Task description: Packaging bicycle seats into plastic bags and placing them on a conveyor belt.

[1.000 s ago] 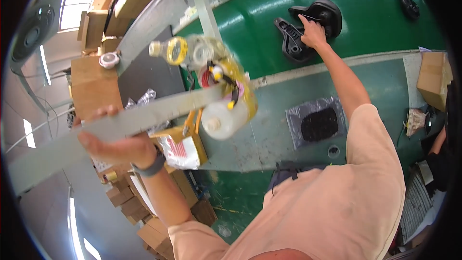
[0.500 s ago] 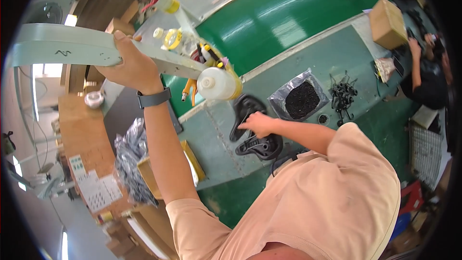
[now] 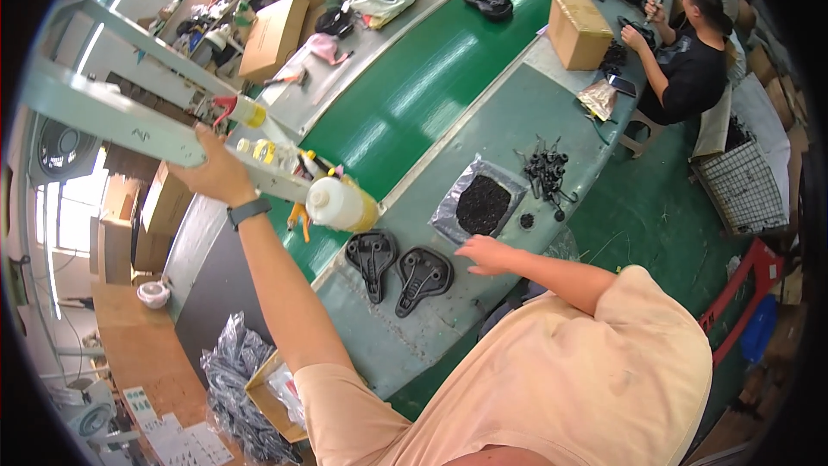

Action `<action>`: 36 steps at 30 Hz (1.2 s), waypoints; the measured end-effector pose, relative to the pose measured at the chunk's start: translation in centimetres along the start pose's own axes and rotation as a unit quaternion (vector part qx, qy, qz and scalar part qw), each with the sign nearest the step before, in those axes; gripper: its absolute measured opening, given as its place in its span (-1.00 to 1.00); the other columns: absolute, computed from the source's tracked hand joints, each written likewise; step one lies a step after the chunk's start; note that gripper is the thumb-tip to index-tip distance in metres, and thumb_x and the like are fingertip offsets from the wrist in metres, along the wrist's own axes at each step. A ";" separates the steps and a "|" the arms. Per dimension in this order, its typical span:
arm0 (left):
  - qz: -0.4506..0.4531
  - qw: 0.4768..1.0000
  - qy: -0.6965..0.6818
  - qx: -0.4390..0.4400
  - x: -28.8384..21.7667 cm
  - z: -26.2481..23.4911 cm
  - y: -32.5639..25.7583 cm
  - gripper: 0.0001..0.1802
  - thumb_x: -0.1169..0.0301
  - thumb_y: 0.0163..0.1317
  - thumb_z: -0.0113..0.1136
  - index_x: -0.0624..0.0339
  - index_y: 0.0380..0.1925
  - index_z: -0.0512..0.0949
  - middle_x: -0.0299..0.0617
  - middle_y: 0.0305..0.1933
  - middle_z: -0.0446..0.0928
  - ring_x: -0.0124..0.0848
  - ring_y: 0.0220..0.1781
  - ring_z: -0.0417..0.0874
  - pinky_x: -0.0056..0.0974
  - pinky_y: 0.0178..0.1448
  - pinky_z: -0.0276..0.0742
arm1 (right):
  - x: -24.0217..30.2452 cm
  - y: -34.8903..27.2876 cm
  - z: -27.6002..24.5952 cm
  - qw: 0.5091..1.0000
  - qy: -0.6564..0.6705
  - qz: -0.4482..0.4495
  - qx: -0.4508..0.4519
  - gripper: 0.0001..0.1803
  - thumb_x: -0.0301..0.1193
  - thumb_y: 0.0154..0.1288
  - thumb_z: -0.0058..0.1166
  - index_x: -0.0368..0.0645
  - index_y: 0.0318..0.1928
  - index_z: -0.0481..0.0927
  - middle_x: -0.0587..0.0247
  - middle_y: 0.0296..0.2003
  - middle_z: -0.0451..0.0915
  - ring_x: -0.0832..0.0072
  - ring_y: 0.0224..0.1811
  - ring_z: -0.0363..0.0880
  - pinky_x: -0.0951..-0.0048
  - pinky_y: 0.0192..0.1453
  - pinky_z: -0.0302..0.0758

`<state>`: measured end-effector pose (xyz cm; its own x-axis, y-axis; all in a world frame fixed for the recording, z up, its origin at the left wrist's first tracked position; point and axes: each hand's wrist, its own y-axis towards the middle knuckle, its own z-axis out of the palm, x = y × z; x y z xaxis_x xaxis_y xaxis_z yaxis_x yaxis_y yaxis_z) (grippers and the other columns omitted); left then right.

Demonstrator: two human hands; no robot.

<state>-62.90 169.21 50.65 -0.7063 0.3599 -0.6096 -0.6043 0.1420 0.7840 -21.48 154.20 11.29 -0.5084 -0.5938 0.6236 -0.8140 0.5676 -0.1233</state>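
My left hand [image 3: 217, 171], with a dark band on its wrist, is closed round a pale metal beam [image 3: 129, 125]. My right hand [image 3: 485, 256] hovers over the near part of the work table, fingers stretched out and holding nothing. Left of it two black bicycle saddles lie side by side, undersides up: the left saddle [image 3: 373, 261] and the right saddle [image 3: 425, 276]. Just beyond my right hand is a clear plastic bag [image 3: 446, 214] with a heap of small black parts [image 3: 483, 204] on it. A cluster of black bent parts [image 3: 545, 171] sits farther right.
A white bottle [image 3: 336, 204] stands by the beam. A green belt [image 3: 405, 78] runs beyond the table [image 3: 509, 134], carrying another saddle [image 3: 489, 6]. A cardboard box [image 3: 580, 32] stands toward a seated co-worker [image 3: 694, 52]. Plastic-wrapped items [image 3: 237, 380] lie at lower left.
My right hand has left the saddles and moved right, toward the bag of black parts. The saddles now lie apart, side by side. My left hand stays on the beam while the view has shifted.
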 end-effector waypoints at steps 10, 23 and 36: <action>-0.012 1.000 0.028 0.000 0.9 1.0 -0.5 -0.53 0.29 0.47 0.44 0.53 0.05 0.51 0.06 -0.11 0.68 -0.21 -0.24 0.78 -0.18 -0.15 0.86 | -15.2 -14.8 -6.2 0.897 0.216 0.333 -0.193 -0.42 -0.32 0.30 0.38 -0.24 0.30 0.66 -0.01 0.01 0.81 0.15 -0.04 0.83 0.19 0.10 0.74; -0.081 0.981 0.154 -0.091 -0.1 4.2 -2.3 -0.37 -0.15 0.53 0.20 0.33 -0.08 0.50 -0.09 -0.18 0.56 -0.26 -0.19 0.64 -0.16 -0.05 0.66 | -45.7 5.4 -27.5 0.977 0.061 0.185 -0.085 -0.40 -0.31 0.27 0.35 -0.19 0.32 0.59 -0.11 0.11 0.72 -0.07 0.20 0.67 -0.03 0.32 0.61; -0.073 0.943 0.270 -0.182 1.6 4.1 -1.6 -0.29 -0.32 0.53 0.02 0.22 -0.08 0.49 -0.18 -0.33 0.55 -0.32 -0.31 0.59 -0.23 -0.14 0.57 | -77.3 37.5 -50.3 0.880 -0.198 0.286 -0.324 -0.01 -0.37 0.29 0.27 -0.11 0.67 0.09 -0.22 0.55 0.31 -0.26 0.25 0.64 -0.17 0.32 0.65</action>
<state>-61.56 173.35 48.84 -0.6314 -0.1759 -0.7553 -0.7264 -0.2068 0.6554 1.35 250.05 -2.71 -0.9454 -0.1845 0.2686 -0.1272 0.9678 0.2172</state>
